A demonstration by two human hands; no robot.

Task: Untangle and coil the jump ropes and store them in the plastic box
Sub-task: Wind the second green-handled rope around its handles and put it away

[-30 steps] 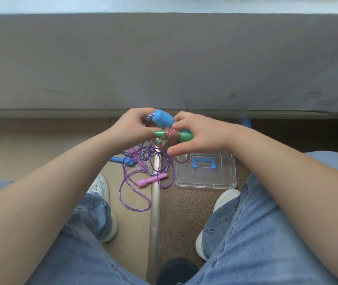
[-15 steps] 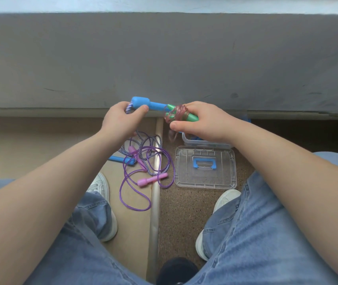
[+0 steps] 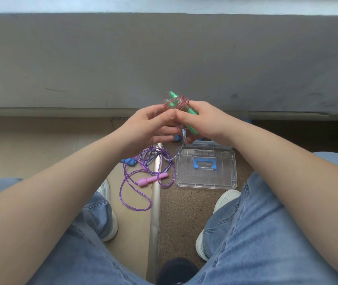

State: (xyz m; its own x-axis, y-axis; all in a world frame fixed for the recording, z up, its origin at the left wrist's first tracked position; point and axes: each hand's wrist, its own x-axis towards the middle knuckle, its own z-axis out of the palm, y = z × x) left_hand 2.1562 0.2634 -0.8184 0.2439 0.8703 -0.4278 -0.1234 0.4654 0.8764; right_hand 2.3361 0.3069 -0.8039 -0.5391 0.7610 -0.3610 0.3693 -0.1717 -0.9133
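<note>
Just above the middle of the frame the right hand grips a pair of green handles, fingers curled round them. A translucent pink rope is wound in loose turns about their upper end. The left hand meets it thumb to thumb, its fingers reaching underneath toward the right; whether it holds anything I cannot tell. A bit of blue shows beneath those fingers, too hidden to name.

A blue-and-white braided rope drops from between the hands to the floor. There it lies tangled with a purple rope that has a pink handle, in the lower middle. A blue handle peeks out beside the left forearm.

The clear lid, with its blue grip, lies flat to the right of the ropes. The plastic box just above it is mostly covered by the right wrist, only a rim showing.
</note>
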